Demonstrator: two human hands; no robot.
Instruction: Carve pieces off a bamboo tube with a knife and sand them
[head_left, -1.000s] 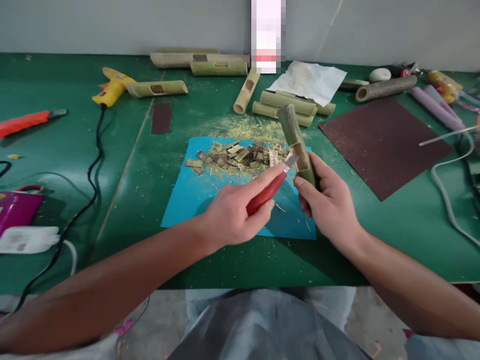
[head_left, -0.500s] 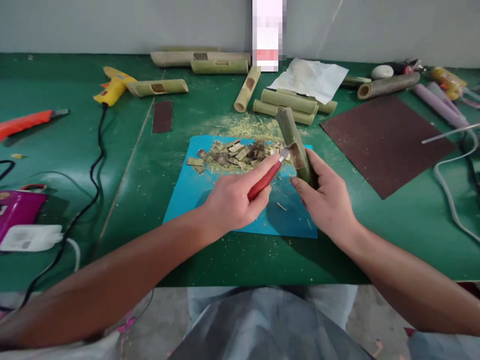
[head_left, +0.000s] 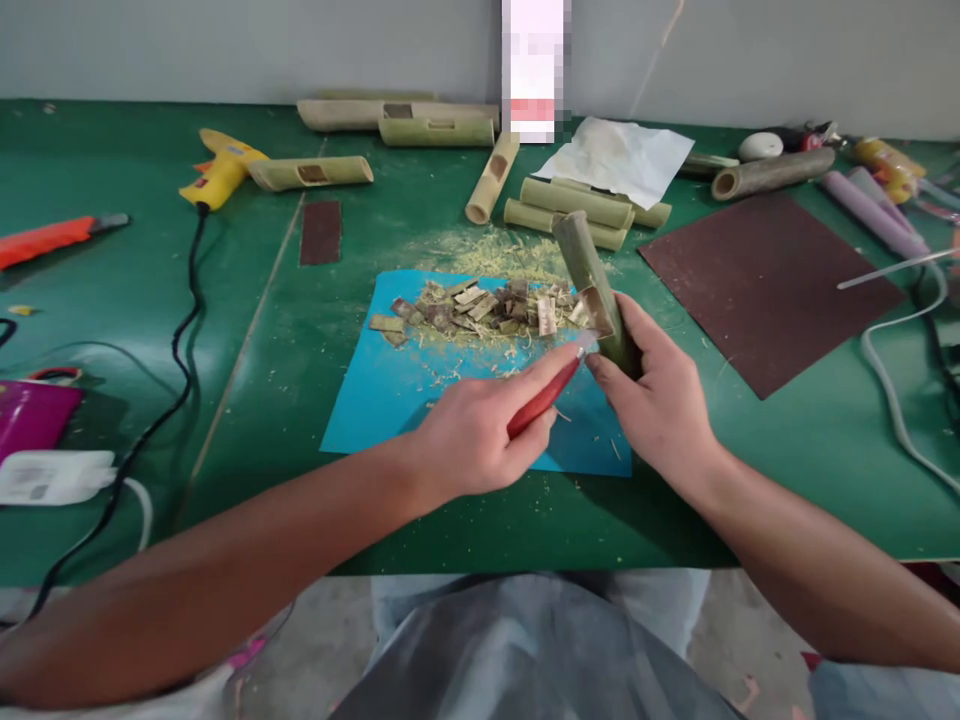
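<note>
My left hand (head_left: 499,425) is closed round the red handle of a carving knife (head_left: 547,392), its index finger stretched along the handle. The short blade meets the near end of the rectangular opening cut in a bamboo tube (head_left: 580,252). Wrapped about the tube's lower end, my right hand (head_left: 656,390) keeps it slanted, upper end away from me and a little to the left. Under both hands lies a blue sheet (head_left: 367,400), with a heap of bamboo chips (head_left: 480,308) and pale shavings near its far edge.
Behind the sheet are cut bamboo tubes (head_left: 577,203) and white paper (head_left: 619,160). Brown sandpaper (head_left: 772,290) lies to the right, near a grey cable (head_left: 892,390). On the left are a yellow glue gun (head_left: 225,170), its black cord (head_left: 184,350) and an orange-handled tool (head_left: 49,240).
The knife in my left hand has moved toward me and slightly right, from the opening's left edge to its near end. My right hand still holds the bamboo tube in nearly the same place.
</note>
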